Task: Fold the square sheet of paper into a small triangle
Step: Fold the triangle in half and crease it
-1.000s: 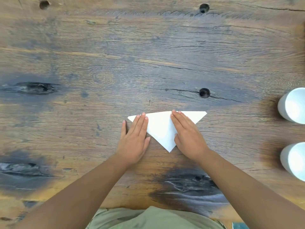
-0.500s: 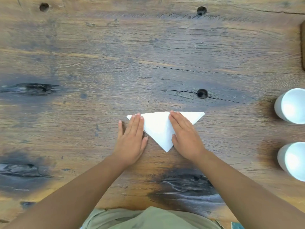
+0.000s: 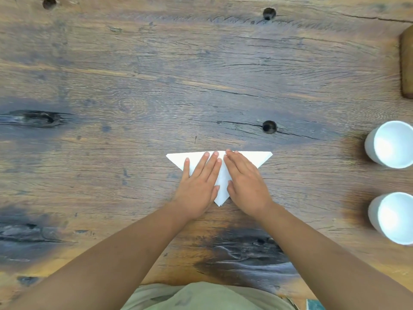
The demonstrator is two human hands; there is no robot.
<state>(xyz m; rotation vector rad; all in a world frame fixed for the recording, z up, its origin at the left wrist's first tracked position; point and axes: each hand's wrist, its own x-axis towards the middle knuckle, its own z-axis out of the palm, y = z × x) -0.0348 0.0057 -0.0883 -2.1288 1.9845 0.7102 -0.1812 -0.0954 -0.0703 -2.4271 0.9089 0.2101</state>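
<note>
The white paper [image 3: 223, 180] lies folded as a triangle on the wooden table [image 3: 201, 86], its long edge away from me and its tip pointing at me. My left hand [image 3: 199, 186] lies flat on the left half, fingers stretched toward the far edge. My right hand [image 3: 245, 184] lies flat on the right half. The fingertips of both hands nearly meet at the middle of the far edge. A narrow strip of paper shows between the hands; both outer corners stick out.
Two white cups [image 3: 391, 144] [image 3: 393, 217] stand at the right edge of the table. A brown wooden object [image 3: 406, 63] is cut off at the far right. Dark knot holes [image 3: 269, 126] dot the wood.
My left hand has slid right, from the paper's left edge onto the paper. Both hands now sit close together over the middle. The paper has stayed in place.
</note>
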